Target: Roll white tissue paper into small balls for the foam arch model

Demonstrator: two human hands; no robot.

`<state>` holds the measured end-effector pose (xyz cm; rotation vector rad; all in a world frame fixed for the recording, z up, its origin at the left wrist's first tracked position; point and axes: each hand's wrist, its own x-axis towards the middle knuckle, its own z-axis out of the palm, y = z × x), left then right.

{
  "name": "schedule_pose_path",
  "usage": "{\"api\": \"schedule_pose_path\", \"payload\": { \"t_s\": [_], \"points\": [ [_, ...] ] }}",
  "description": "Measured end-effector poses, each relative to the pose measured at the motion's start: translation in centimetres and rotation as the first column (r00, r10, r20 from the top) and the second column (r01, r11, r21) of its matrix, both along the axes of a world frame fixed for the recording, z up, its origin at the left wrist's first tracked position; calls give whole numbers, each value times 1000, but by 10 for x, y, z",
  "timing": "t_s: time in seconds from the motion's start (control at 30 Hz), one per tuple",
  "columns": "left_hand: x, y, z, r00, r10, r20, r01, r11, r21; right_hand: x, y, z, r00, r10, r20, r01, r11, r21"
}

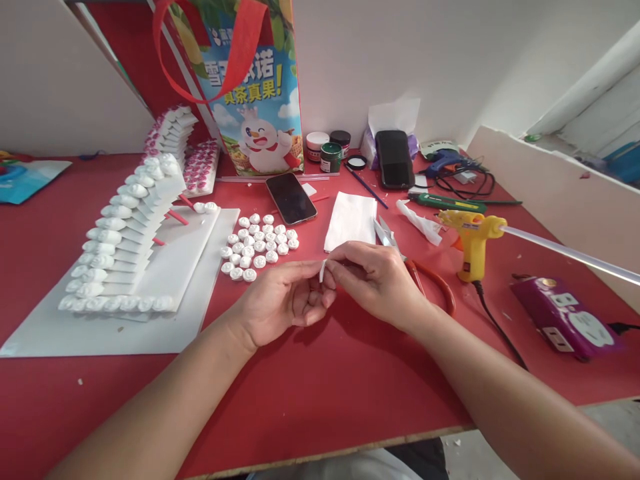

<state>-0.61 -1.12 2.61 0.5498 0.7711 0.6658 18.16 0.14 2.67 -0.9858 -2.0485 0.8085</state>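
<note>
Over the middle of the red table (pixel 310 393) my two hands meet around a small white paper strip (pixel 323 269). My left hand (pixel 283 300) lies palm up with its fingers curled, pinching the strip's lower end. My right hand (pixel 373 277) pinches the same strip from the right, fingers pressed together. Just beyond the hands lies a cluster of several small white rolled paper roses (pixel 257 245). A folded white tissue (pixel 351 220) and scissors with red handles (pixel 420 277) lie close to my right hand.
A white foam board (pixel 150 313) at the left carries rows of white roses (pixel 117 237). Also on the table: a yellow glue gun (pixel 473 240), a purple power strip (pixel 565 317), two phones (pixel 291 198) (pixel 395 159), paint jars (pixel 330 155), a printed bag (pixel 255 93).
</note>
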Motion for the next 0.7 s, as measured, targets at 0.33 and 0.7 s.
{"api": "schedule_pose_path", "payload": {
  "t_s": [0.33,0.7],
  "points": [
    [2,-8,-2,918,165,-360,15,894,449,-4,-3,7,985,-134,-112,85,929,-360],
    [2,-13,-7,387,716,-582,659,227,717,-5,-5,10,980,-116,-160,27,881,-473]
  ]
}}
